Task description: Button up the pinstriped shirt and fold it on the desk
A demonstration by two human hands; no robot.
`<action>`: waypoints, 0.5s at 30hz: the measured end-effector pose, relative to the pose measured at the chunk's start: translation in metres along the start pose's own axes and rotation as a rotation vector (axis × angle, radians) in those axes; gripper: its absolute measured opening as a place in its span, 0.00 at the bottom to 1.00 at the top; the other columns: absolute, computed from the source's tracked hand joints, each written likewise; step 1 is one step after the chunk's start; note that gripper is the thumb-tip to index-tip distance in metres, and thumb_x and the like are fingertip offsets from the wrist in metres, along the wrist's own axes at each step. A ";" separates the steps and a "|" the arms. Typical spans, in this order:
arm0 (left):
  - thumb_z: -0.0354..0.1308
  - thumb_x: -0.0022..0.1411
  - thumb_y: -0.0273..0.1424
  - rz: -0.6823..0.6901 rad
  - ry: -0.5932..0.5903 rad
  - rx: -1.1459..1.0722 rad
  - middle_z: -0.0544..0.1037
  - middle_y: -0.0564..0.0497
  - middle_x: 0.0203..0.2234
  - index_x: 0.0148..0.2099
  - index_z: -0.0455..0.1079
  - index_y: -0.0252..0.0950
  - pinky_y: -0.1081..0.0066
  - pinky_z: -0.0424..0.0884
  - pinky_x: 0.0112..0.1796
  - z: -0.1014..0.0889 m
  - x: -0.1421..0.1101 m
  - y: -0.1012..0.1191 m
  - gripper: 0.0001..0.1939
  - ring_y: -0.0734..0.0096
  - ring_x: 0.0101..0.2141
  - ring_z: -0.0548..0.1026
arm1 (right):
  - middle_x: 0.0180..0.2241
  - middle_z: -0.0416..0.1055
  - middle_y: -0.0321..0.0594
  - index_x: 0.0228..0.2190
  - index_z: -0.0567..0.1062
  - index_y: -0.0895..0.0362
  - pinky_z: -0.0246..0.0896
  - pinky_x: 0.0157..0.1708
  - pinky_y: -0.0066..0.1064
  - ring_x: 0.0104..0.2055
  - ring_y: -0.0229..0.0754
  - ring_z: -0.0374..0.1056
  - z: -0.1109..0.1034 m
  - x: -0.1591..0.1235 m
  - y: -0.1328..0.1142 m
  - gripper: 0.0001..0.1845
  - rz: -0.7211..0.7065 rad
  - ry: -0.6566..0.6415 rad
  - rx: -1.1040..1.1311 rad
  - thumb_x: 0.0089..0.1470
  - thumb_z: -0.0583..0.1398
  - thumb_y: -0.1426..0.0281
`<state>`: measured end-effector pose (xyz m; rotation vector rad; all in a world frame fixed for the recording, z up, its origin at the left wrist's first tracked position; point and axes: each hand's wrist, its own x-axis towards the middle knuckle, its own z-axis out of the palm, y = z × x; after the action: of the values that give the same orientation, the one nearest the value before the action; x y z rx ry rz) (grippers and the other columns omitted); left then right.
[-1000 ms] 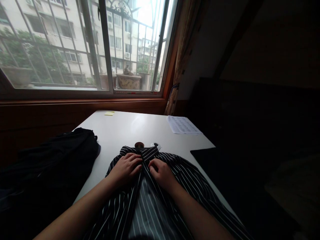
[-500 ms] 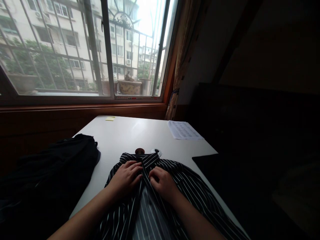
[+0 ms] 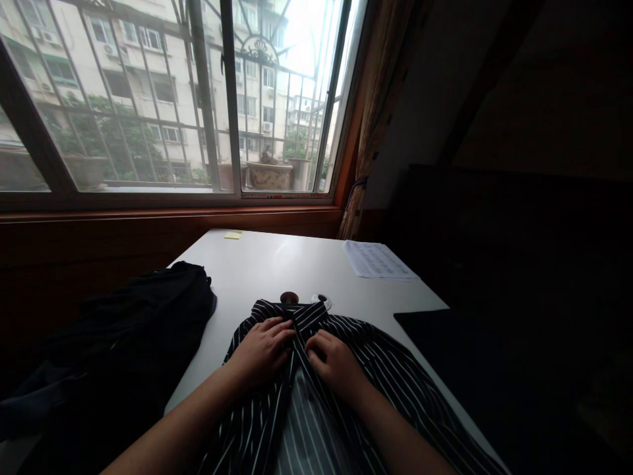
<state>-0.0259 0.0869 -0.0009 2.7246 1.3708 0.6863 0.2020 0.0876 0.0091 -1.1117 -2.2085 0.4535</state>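
Left hand [image 3: 264,349] and right hand [image 3: 336,363] at a striped shirt's [image 3: 400,369] front opening.
The shirt lies on the desk [image 3: 262,264] beneath the fingers, its collar [image 3: 311,316] just beyond them. The left fingers rest flat, thumb apart; the right ones curl, whether pinching cannot be told. The person would do well to keep both front edges level, pressing lightly.

Striped shirt [image 3: 383,353] lay on white bench [image 3: 267,264]. Left hand [image 3: 264,349] rested below the collar; right hand [image 3: 335,366], fingers curled, touched the opposite front edge. Printed papers [image 3: 378,259] sat far right.
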 end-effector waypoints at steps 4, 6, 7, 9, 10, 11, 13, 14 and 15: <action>0.58 0.65 0.30 -0.009 0.010 -0.010 0.71 0.47 0.59 0.58 0.70 0.43 0.50 0.66 0.58 -0.002 0.001 0.001 0.19 0.54 0.58 0.67 | 0.33 0.71 0.36 0.32 0.75 0.54 0.62 0.39 0.32 0.36 0.41 0.68 0.000 0.000 0.002 0.10 -0.002 0.008 0.045 0.54 0.58 0.80; 0.58 0.63 0.27 -0.014 0.012 -0.016 0.72 0.48 0.58 0.57 0.70 0.43 0.50 0.67 0.58 -0.004 0.001 0.002 0.20 0.54 0.58 0.67 | 0.33 0.72 0.36 0.33 0.75 0.54 0.63 0.40 0.33 0.37 0.41 0.69 -0.001 0.001 0.002 0.10 0.008 0.024 0.092 0.55 0.57 0.79; 0.58 0.63 0.25 -0.013 0.016 -0.022 0.72 0.49 0.57 0.57 0.70 0.43 0.51 0.67 0.57 -0.005 0.002 0.003 0.20 0.54 0.58 0.67 | 0.33 0.72 0.36 0.34 0.74 0.54 0.63 0.41 0.33 0.37 0.42 0.70 -0.002 0.001 0.003 0.10 0.019 0.039 0.116 0.56 0.56 0.79; 0.58 0.62 0.23 0.000 0.035 -0.040 0.73 0.50 0.56 0.56 0.72 0.44 0.52 0.67 0.58 -0.008 0.003 0.004 0.20 0.56 0.57 0.67 | 0.34 0.73 0.37 0.35 0.73 0.54 0.63 0.41 0.33 0.38 0.42 0.70 -0.002 0.001 0.004 0.09 0.053 0.077 0.152 0.57 0.55 0.78; 0.57 0.63 0.22 0.016 0.045 -0.053 0.74 0.51 0.56 0.55 0.72 0.44 0.53 0.67 0.58 -0.009 0.003 0.004 0.20 0.57 0.57 0.67 | 0.34 0.73 0.37 0.35 0.72 0.54 0.63 0.41 0.34 0.38 0.43 0.70 -0.002 0.001 0.004 0.08 0.071 0.096 0.160 0.57 0.55 0.77; 0.56 0.63 0.21 0.036 0.053 -0.068 0.74 0.51 0.55 0.54 0.73 0.45 0.53 0.67 0.58 -0.011 0.004 0.004 0.20 0.58 0.57 0.67 | 0.34 0.73 0.37 0.36 0.72 0.54 0.63 0.40 0.34 0.37 0.43 0.70 -0.002 0.001 0.005 0.08 0.087 0.111 0.163 0.58 0.55 0.77; 0.56 0.64 0.21 0.084 0.056 -0.098 0.76 0.53 0.53 0.54 0.74 0.47 0.53 0.66 0.58 -0.013 0.004 0.004 0.21 0.59 0.57 0.68 | 0.34 0.72 0.37 0.37 0.70 0.54 0.63 0.40 0.34 0.37 0.43 0.70 -0.001 0.000 0.006 0.07 0.107 0.128 0.163 0.58 0.55 0.76; 0.56 0.64 0.20 0.106 0.051 -0.111 0.77 0.53 0.51 0.54 0.74 0.48 0.53 0.66 0.58 -0.013 0.004 0.004 0.21 0.59 0.56 0.68 | 0.34 0.72 0.37 0.37 0.69 0.54 0.63 0.39 0.34 0.37 0.43 0.70 -0.001 0.000 0.006 0.06 0.110 0.130 0.163 0.58 0.55 0.76; 0.56 0.64 0.20 0.122 0.040 -0.124 0.78 0.54 0.50 0.53 0.75 0.48 0.53 0.67 0.57 -0.014 0.004 0.004 0.21 0.59 0.55 0.69 | 0.34 0.72 0.37 0.37 0.69 0.54 0.63 0.39 0.34 0.37 0.43 0.70 -0.001 0.000 0.007 0.06 0.111 0.130 0.163 0.58 0.55 0.76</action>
<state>-0.0260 0.0847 0.0137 2.7271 1.1345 0.8085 0.2066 0.0915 0.0059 -1.1462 -1.9670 0.5815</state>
